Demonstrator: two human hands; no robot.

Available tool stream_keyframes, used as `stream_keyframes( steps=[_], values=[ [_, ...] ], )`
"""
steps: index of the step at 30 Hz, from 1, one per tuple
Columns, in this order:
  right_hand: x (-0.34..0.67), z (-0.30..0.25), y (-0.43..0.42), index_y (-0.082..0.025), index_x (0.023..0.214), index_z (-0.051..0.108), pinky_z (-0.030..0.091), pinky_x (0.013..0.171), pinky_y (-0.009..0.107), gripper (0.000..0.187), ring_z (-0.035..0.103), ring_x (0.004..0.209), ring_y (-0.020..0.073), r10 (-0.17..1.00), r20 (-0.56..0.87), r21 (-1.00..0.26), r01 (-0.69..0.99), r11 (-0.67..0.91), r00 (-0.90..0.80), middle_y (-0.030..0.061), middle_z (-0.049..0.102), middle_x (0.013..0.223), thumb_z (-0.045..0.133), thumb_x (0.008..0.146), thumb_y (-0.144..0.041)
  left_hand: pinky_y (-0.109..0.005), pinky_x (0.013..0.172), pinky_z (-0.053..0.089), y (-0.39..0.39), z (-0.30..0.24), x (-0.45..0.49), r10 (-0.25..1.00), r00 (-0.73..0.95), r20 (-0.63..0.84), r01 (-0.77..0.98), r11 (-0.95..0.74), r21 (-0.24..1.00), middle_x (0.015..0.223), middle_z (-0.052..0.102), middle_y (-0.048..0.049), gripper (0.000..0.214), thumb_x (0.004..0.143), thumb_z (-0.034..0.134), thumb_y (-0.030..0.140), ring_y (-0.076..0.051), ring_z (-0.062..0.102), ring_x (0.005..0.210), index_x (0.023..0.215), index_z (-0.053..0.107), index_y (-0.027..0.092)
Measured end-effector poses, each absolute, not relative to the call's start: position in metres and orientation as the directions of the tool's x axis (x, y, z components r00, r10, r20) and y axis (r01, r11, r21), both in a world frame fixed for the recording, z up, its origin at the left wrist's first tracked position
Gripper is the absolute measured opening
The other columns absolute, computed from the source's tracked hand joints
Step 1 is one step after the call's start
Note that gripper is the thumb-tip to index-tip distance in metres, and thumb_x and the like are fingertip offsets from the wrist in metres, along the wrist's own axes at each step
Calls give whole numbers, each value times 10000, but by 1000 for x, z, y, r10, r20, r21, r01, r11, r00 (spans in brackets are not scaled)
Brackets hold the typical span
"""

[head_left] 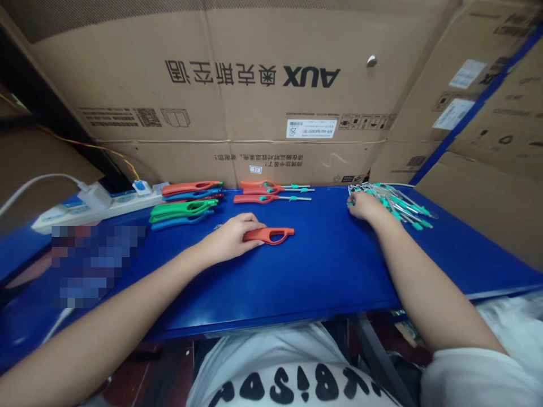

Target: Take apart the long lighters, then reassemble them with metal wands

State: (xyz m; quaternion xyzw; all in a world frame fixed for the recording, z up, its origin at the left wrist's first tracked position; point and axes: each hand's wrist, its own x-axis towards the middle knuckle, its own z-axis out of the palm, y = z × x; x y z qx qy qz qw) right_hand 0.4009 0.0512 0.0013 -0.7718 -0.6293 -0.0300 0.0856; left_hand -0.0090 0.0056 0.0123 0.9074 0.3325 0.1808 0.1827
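My left hand (235,239) is closed around the rear of an orange lighter handle (278,235), keeping it low over the blue table; the handle's looped front points right. My right hand (360,206) is at the left end of a pile of metal lighter tubes with green parts (399,204). Its fingers are curled together, and what they pinch is hidden. Between the hands, farther back, lie 3 red-orange lighters with metal tubes (271,191). Left of them is a stack of lighter handles in green (183,210), blue and orange.
A white power strip (102,208) with a plugged-in charger (95,195) and cables runs along the table's back left. A large cardboard panel (237,113) stands behind the blue table (297,282), and more cardboard (500,209) closes off the right. A blurred patch covers the left table area.
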Motion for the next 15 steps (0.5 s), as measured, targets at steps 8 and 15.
stream_keyframes(
  steps=[8, 15],
  values=[
    [417, 9, 49, -172, 1003, 723, 491, 864, 382, 319, 645, 1063, 322, 937, 95, -61, 941, -332, 337, 155, 690, 1105, 631, 717, -63, -349, 934, 512, 5, 16, -10, 686, 717, 125, 575, -683, 450, 1180, 618, -104, 330, 895, 630, 337, -238, 632, 1045, 1172, 709, 174],
    [361, -2, 46, -151, 1320, 617, 437, 1060, 488, 455, 546, 1236, 341, 925, 377, -163, 979, 118, -49, 189, 611, 1313, 507, 901, -292, -324, 904, 501, 4, 24, -17, 616, 782, 93, 550, -752, 364, 1094, 635, -95, 309, 900, 569, 221, -217, 636, 972, 1177, 696, 175]
  ],
)
